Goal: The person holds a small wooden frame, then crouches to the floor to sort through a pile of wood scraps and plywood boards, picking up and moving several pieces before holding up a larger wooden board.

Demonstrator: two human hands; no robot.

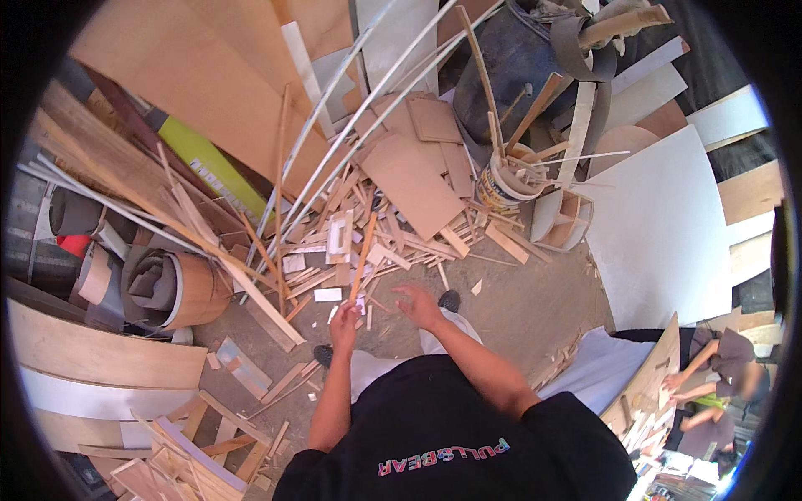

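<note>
Wooden strip, head view: it extends over the scrap pile, its near end apparently pinched by the left hand. The right hand is spread, holding nothing. A second grip further along would likely steady its length.

Heaped wood offcuts and leaning boards mark a woodworking shop.

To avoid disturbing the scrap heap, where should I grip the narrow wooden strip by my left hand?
Probably grip the wooden strip by its near end, from your side, pinching across its width: it is long and narrow, points toward you, and its far part lies over the scrap heap. Your left hand is at that end.
</note>
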